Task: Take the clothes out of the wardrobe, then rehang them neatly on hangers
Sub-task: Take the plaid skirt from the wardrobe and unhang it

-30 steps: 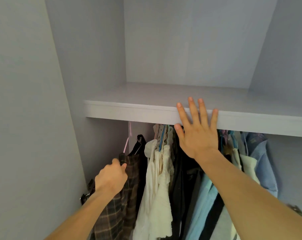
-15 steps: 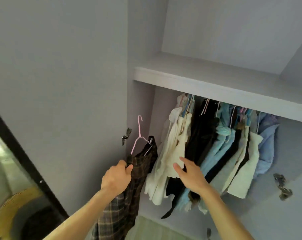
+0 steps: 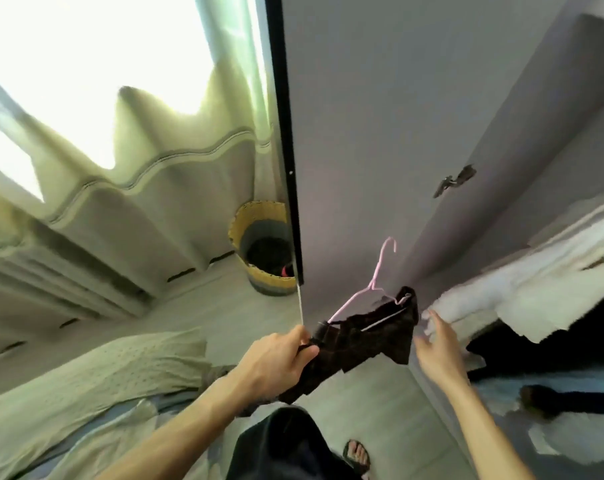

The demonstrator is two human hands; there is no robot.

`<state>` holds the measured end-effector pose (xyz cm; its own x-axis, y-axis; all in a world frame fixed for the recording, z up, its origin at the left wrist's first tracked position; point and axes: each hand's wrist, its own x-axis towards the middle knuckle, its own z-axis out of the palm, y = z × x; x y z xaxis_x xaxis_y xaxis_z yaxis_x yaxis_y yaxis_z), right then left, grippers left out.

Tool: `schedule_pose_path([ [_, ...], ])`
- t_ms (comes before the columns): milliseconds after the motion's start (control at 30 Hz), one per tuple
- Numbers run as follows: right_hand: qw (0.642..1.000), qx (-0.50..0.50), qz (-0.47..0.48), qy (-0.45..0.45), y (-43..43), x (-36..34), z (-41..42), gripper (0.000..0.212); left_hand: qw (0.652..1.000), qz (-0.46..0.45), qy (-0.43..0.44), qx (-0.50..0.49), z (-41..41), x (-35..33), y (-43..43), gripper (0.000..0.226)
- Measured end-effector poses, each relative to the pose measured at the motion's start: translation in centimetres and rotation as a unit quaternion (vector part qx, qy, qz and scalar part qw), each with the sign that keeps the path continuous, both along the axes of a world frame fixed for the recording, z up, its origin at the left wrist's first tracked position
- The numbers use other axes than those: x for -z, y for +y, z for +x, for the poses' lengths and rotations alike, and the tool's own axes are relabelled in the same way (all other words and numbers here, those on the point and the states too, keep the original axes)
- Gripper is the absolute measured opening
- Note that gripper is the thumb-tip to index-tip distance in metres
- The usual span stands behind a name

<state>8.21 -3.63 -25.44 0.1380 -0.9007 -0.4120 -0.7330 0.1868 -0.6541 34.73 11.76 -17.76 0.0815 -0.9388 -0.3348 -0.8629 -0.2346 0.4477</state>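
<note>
The left hand [image 3: 276, 362] grips a dark plaid garment [image 3: 359, 344] on a pink hanger [image 3: 370, 289] – the right hand [image 3: 435, 348] beside it, fingers [image 3: 432, 318] spread wide

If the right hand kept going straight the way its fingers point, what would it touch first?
Probably the white garment hanging just beyond the right hand; its fingers are spread and almost at the cloth, though blur makes depth uncertain.

No sleeves are worn: both forearms are bare up to the frame edge, and nothing is worn on the left hand [image 3: 276, 358] or the right hand [image 3: 435, 348]. Dark trousers [image 3: 286, 445] are worn, and an open dark sandal [image 3: 356, 453] is seen on one foot, toes uncovered.
</note>
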Motion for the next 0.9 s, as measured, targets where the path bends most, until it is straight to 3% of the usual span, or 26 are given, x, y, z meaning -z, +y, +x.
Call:
schedule_pose_path([
  [133,0.974,-0.213,0.032,0.074,-1.3,1.2,2.5,0.079,0.995,0.024,-0.044,-0.091,-1.4,-0.3,7.2,0.031],
  [267,0.942,-0.329,0.046,0.056,0.5,0.8,8.3,0.084,0.979,0.031,-0.088,-0.18,-2.1,-2.0,15.4,0.033],
  [433,0.86,-0.51,0.0,0.016,6.6,-1.1,17.3,0.065,0.949,0.008,-0.161,-0.271,-5.0,-3.4,27.0,0.057],
  [567,0.771,-0.637,-0.018,0.007,14.2,-2.5,24.0,0.032,0.898,-0.017,-0.146,-0.415,-8.5,-3.7,37.1,0.054],
  [633,0.717,-0.697,0.004,0.026,18.7,-2.8,26.5,0.028,0.87,-0.044,-0.141,-0.47,-10.8,-3.9,41.7,0.045],
  [733,0.627,-0.778,0.001,0.034,26.0,-2.7,29.0,0.025,0.834,-0.046,-0.21,-0.508,-14.0,-4.0,47.8,0.036],
  [800,0.572,-0.819,-0.038,0.023,30.7,-2.9,29.8,0.02,0.808,-0.009,-0.253,-0.533,-15.7,-3.8,51.4,0.046],
  [900,0.563,-0.823,-0.071,-0.018,36.7,-3.0,30.1,0.022,0.733,0.058,-0.259,-0.626,-17.8,-4.2,56.0,0.055],
])
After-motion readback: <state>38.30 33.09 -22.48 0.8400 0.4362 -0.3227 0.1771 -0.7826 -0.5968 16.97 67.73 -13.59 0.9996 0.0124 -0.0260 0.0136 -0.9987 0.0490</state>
